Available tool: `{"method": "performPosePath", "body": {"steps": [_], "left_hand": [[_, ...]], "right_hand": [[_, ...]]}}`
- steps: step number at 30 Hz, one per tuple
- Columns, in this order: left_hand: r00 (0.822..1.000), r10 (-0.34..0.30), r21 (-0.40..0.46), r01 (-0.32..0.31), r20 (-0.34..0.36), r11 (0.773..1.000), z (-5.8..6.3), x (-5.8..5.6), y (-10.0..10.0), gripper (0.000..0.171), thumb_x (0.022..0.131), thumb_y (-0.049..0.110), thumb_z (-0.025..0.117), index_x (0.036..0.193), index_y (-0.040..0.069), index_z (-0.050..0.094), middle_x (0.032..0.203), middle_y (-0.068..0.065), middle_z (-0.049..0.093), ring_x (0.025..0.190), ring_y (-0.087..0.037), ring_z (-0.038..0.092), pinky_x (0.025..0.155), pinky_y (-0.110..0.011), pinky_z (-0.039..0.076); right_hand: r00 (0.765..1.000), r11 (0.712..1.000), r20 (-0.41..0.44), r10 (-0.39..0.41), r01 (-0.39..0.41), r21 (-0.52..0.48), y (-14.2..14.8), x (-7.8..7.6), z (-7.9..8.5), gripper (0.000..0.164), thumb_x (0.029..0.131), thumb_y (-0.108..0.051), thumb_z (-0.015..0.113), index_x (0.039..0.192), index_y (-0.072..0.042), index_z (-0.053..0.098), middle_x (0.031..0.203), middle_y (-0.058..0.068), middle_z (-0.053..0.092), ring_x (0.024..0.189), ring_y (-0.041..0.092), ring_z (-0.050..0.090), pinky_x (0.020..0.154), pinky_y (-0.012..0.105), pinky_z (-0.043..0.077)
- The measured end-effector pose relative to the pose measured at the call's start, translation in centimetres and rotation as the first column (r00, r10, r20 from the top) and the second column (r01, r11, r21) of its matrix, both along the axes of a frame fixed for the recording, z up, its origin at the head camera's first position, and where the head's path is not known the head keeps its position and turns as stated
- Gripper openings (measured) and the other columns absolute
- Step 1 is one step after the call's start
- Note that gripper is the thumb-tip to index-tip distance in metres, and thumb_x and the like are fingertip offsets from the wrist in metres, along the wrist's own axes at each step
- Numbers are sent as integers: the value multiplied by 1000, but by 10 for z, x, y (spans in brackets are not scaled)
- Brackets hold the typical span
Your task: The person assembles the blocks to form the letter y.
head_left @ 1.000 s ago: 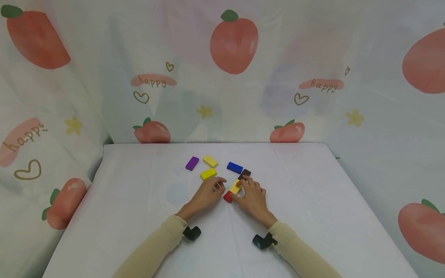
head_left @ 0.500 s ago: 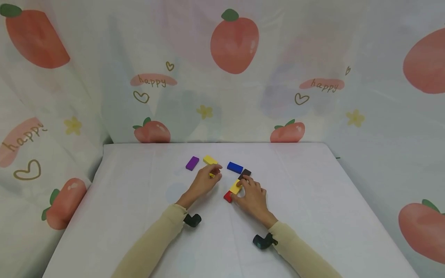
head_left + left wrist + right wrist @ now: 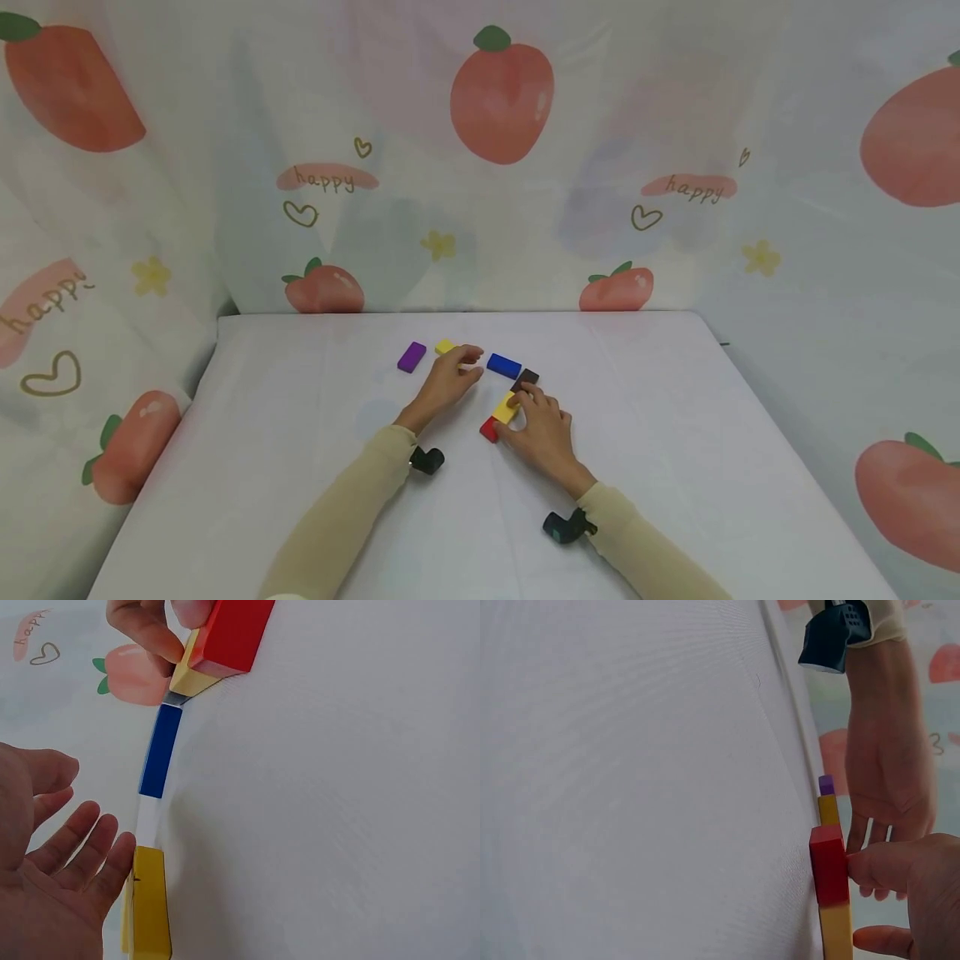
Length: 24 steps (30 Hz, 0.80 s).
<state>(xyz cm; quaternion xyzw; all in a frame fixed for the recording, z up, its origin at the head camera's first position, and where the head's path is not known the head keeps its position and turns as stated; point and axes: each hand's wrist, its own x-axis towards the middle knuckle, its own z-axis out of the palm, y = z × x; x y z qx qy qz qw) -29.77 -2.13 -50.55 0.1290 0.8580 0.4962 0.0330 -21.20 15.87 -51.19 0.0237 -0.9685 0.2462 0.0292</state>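
My left hand (image 3: 447,383) hovers at the back middle with fingers extended and holds nothing. A yellow block (image 3: 151,904) lies right by its little finger; the hand hides this block in the head view. Behind it another yellow block (image 3: 444,346) shows partly. The fingertips of my right hand (image 3: 546,429) rest on a slanted row of blocks. Its thumb touches the red block (image 3: 829,866), and a finger lies at the yellow block (image 3: 504,409) adjoining it. Beyond that, a dark block (image 3: 528,377) continues the row, partly covered by fingers.
A blue block (image 3: 503,366) lies at the far end of the row, beside the dark one. To the left of the yellow blocks sits a purple block (image 3: 412,357). The white-covered table (image 3: 675,467) meets a fruit-print cloth (image 3: 495,217) at the back.
My left hand has moved forward, away from beside the red block, and now covers one yellow block. The right hand stays at the row, and the blocks in view keep their places.
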Motion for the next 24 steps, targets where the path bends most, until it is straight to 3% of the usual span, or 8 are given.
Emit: {"method": "performPosePath", "body": {"steps": [5, 11, 16, 24], "left_hand": [[1000, -23, -4, 23, -1, 1000, -1, -8, 7, 36, 98, 18, 61, 133, 13, 56, 132, -6, 61, 124, -21, 56, 104, -38, 49], [999, -35, -77, 34, -15, 996, -1, -19, 15, 35, 98, 20, 59, 133, 13, 56, 132, -4, 61, 126, -21, 55, 109, -38, 44], [999, -34, -127, 36, 16, 991, -2, -25, 18, 36, 98, 23, 59, 134, 15, 56, 135, -5, 59, 128, -22, 53, 110, -40, 43], [995, -96, -198, 101, 33, 975, -6, -35, 22, 46, 95, 24, 65, 138, 16, 54, 141, -6, 55, 133, -23, 50, 112, -42, 40]], "right_hand": [[1000, 1000, -3, -4, 4, -7, 1, 0, 1, 42, 82, -44, 75, 112, -16, 63, 152, 12, 43, 134, 39, 41, 99, 58, 32], [1000, 1000, -15, 7, -7, -8, 1, 0, -2, 41, 82, -44, 74, 111, -16, 63, 151, 11, 44, 132, 39, 42, 97, 57, 32], [1000, 1000, -14, 8, -8, -16, 0, 1, -2, 40, 82, -43, 74, 110, -17, 63, 151, 11, 44, 132, 39, 42, 97, 58, 32], [1000, 1000, -13, 6, -6, -16, 0, 1, -3, 40, 83, -43, 74, 111, -17, 63, 151, 11, 43, 133, 38, 41, 98, 58, 32]]}}
